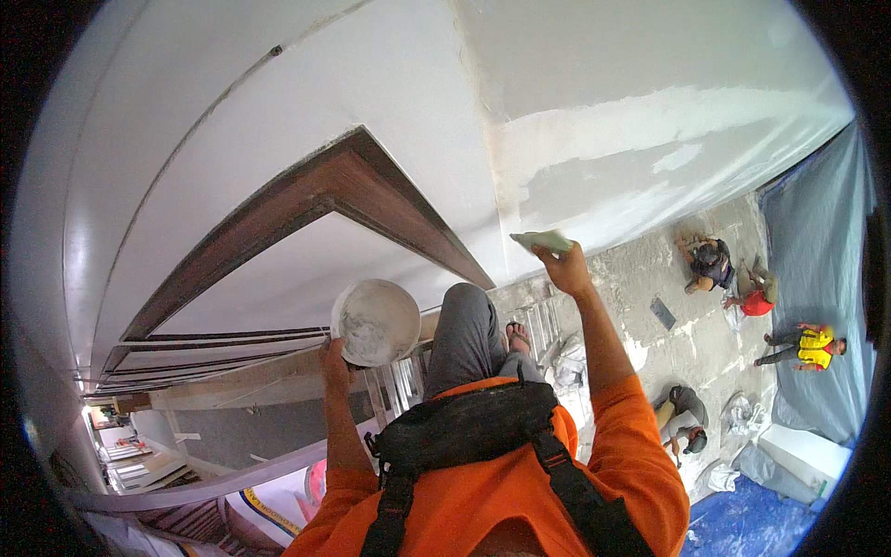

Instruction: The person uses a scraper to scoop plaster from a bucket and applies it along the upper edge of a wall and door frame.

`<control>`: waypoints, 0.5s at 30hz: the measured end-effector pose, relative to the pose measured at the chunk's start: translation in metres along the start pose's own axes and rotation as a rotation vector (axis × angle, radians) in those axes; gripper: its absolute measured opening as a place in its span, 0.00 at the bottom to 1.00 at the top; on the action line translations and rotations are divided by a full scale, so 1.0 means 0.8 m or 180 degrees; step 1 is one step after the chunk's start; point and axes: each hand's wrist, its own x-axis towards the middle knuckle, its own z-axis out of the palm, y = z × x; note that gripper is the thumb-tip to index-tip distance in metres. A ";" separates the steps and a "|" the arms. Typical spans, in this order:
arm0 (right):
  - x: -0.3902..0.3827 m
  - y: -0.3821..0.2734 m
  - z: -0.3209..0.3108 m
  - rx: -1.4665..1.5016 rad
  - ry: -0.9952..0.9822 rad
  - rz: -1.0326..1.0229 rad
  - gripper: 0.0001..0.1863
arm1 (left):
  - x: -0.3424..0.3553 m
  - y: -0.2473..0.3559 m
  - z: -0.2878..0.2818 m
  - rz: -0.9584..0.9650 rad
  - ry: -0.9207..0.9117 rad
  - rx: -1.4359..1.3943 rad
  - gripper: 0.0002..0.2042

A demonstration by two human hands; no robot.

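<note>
My left hand (336,360) grips the rim of a round white bowl (394,325), whose inside is smeared with greyish-white paste. My right hand (564,267) is raised and closed around a flat, pale green scraper (543,242). The scraper's tip is at or very near the pale wall (490,209), by the vertical line where white meets grey; contact is hard to tell. On the grey side, lighter patches of filler (640,125) spread across the surface. A dark brown frame (357,167) with an angled corner lies on the white wall, left of my right hand.
A metal ladder (401,385) stands under my bent knee (461,330). Far below on the stained floor (640,269), several people crouch or stand, one in a yellow vest (816,350). Grey-blue sheeting (821,269) hangs at right; a blue tarp (747,520) lies lower right.
</note>
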 end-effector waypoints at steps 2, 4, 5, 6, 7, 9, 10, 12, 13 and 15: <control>-0.031 0.017 0.003 0.1436 0.0663 0.0410 0.15 | -0.022 0.044 0.018 -0.0393 -0.0313 0.0185 0.18; -0.044 -0.017 0.031 0.2622 0.0906 0.0838 0.15 | -0.002 -0.014 -0.032 0.0612 0.0030 0.0431 0.18; -0.051 -0.032 0.033 0.3136 0.1100 0.1078 0.15 | -0.001 -0.021 -0.027 0.0746 0.0002 0.0410 0.18; -0.056 -0.049 0.040 0.3368 0.1288 0.1081 0.15 | -0.003 -0.021 -0.025 0.0903 -0.0012 0.0397 0.18; -0.071 -0.040 0.033 0.3389 0.1384 0.1230 0.16 | -0.021 0.022 0.019 0.0679 -0.0223 0.0256 0.19; -0.083 -0.042 0.040 0.3566 0.1312 0.1504 0.18 | -0.029 0.051 0.037 0.1417 -0.0237 0.1051 0.19; -0.088 -0.044 0.042 0.3555 0.1247 0.1492 0.18 | -0.032 0.046 0.041 0.2296 -0.0153 0.1992 0.19; -0.096 -0.051 0.047 0.3541 0.1098 0.1500 0.17 | -0.037 0.049 0.053 0.2051 -0.0243 0.2216 0.18; -0.099 -0.058 0.045 0.3442 0.1063 0.1485 0.17 | -0.049 0.073 0.084 0.0957 -0.0361 0.1457 0.18; -0.097 -0.089 0.048 0.3298 0.0926 0.1384 0.17 | -0.052 0.057 0.091 0.1636 -0.0387 0.1961 0.17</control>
